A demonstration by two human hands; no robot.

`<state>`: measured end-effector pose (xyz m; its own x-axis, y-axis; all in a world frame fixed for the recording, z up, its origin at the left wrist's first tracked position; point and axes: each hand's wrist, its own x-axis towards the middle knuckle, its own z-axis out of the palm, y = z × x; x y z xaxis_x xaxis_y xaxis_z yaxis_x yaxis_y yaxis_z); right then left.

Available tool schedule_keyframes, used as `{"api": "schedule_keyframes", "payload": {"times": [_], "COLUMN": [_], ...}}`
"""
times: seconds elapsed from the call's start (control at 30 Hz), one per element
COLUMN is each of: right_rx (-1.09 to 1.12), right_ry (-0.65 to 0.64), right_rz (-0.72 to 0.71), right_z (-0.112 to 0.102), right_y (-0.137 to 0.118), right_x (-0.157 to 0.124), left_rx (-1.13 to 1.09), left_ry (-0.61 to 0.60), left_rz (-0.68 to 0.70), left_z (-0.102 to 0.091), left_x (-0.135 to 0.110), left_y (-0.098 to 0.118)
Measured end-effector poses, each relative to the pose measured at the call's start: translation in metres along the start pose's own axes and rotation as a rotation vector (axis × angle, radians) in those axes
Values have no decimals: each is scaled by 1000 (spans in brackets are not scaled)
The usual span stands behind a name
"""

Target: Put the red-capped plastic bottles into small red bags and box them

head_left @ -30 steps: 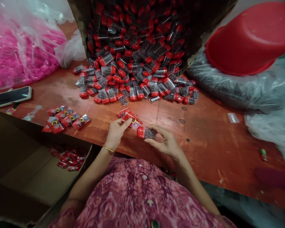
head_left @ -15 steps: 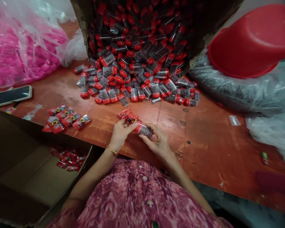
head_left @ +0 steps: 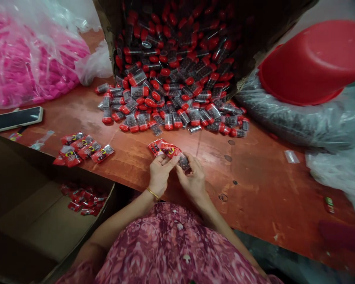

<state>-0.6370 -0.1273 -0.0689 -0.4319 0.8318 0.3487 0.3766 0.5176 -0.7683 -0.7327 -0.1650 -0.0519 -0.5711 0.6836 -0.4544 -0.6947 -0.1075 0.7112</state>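
My left hand (head_left: 159, 175), with a gold bangle at its wrist, pinches a red printed packet (head_left: 169, 148) above the table's front edge. A second red printed piece shows just left of it; whether the two are joined I cannot tell. My right hand (head_left: 194, 182) is closed around a small clear container (head_left: 183, 162) with dark contents, which meets the packet's right end. How far it sits inside the packet is hidden by my fingers. Beyond my hands lies a heap of similar red-capped clear containers (head_left: 168, 120), spilling from a large carton (head_left: 105, 23).
Several filled red packets (head_left: 84, 148) lie at the table's left edge. Below them, an open cardboard box (head_left: 32, 217) holds more. A phone (head_left: 16, 119), a bag of pink pieces (head_left: 32, 67), a red bucket (head_left: 307, 59) on a plastic bag (head_left: 290, 118) and a small clear piece (head_left: 291, 156) surround the workspace.
My left hand has moved right, closer to my right hand. The red packet now covers more of the clear container, and less of the container shows between my hands.
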Motion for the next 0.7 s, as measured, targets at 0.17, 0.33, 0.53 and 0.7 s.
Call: {"api": "schedule_keyframes", "payload": {"times": [0.17, 0.33, 0.53, 0.7], "right_rx": [161, 87, 43, 22], "right_ry": [-68, 11, -65, -59], "right_rz": [67, 41, -79, -160], "right_z": [2, 5, 5, 7], "right_y": [-2, -1, -3, 0], "right_x": [3, 2, 7, 3], "left_rx": [35, 117, 57, 99], "left_ry": [-31, -47, -96, -138], "left_rz": [37, 35, 34, -39], "left_z": [-2, -1, 0, -4], "left_x": [4, 5, 6, 11], "left_y": [2, -3, -1, 10]}}
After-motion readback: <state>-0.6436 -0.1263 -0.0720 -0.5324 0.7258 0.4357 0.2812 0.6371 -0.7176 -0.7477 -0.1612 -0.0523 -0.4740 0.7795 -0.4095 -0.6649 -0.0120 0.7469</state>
